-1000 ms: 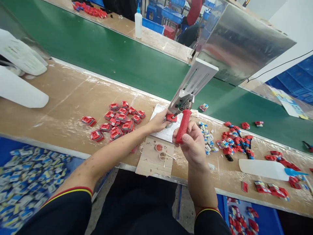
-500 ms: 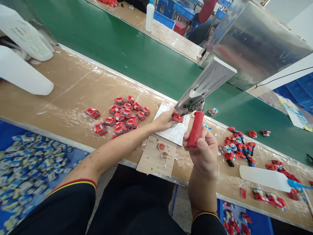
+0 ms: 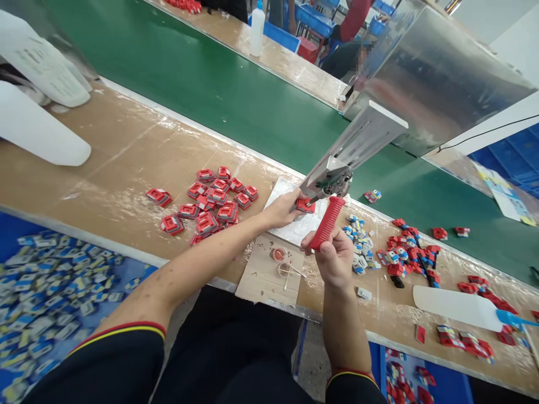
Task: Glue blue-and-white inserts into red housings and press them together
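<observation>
Under the tip of a metal toggle press (image 3: 334, 178) sits a small red plastic part (image 3: 305, 206), on a white board (image 3: 281, 188). My left hand (image 3: 283, 209) pinches that part by its left side. The fingers of my right hand (image 3: 337, 255) are closed round the lower end of the press's ribbed red handle (image 3: 329, 222), which tilts up to the right. Left of the board lies a heap of similar red and grey parts (image 3: 217, 195). A heap of small white, blue and yellow parts (image 3: 361, 244) lies right of my right hand.
A cardboard sheet (image 3: 256, 283) bears two little cups, one with a cotton swab. Red assembled pieces (image 3: 406, 249) and a white bottle (image 3: 457, 306) lie to the right. Beyond runs a green conveyor belt (image 3: 202, 84). A blue bin (image 3: 138, 278) of parts stands lower left; people are across the belt.
My right hand and the red handle have moved left, the handle swinging closer to the press. The white and blue heap behind my hand has come into sight. My left hand stays put.
</observation>
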`<state>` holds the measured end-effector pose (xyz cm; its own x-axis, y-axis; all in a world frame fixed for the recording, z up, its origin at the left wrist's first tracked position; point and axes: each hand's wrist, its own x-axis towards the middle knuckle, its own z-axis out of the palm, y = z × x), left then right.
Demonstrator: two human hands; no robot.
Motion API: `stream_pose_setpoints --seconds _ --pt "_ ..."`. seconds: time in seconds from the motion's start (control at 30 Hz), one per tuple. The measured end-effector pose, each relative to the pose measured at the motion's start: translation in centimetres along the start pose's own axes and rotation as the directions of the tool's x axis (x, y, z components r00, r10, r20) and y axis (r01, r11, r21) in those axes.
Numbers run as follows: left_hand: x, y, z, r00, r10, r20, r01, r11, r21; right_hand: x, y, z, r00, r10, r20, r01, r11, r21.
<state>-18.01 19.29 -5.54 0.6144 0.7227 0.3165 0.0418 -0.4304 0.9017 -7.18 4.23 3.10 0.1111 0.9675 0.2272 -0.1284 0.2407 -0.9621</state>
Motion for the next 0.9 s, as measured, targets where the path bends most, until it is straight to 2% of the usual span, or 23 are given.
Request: stream_pose_setpoints --seconds 0.13,0.27,0.37,0.63,0.9 --pt "-0.1 -0.3 0.0 1.0 -0.001 0.013 0.0 1.0 0.016 -0.5 0.7 -0.3 1.0 0.006 -0.013 -0.007 0.994 -0.107" --pt "0.0 -0.5 0.0 1.0 -0.006 0.031 0.005 0.999 0.039 0.3 3.5 -1.6 0.997 -0.001 -0.082 -0.022 0.957 -0.289" --pt "0.2 -0.5 -0.2 0.999 -0.006 0.042 0.003 0.998 0.069 1.1 5.2 -2.7 0.988 -0.017 -0.151 -0.039 0.93 -0.364" --pt "-0.6 0.0 -1.8 0.994 0.02 0.107 -0.038 0.985 0.169 -0.5 3.4 -3.6 0.973 -0.059 -0.221 -0.034 0.919 -0.394" --pt "-0.2 -0.4 -1.4 0.996 -0.002 0.089 -0.023 0.962 0.272 3.2 6.0 -3.3 0.982 -0.041 -0.183 -0.046 0.894 -0.446"
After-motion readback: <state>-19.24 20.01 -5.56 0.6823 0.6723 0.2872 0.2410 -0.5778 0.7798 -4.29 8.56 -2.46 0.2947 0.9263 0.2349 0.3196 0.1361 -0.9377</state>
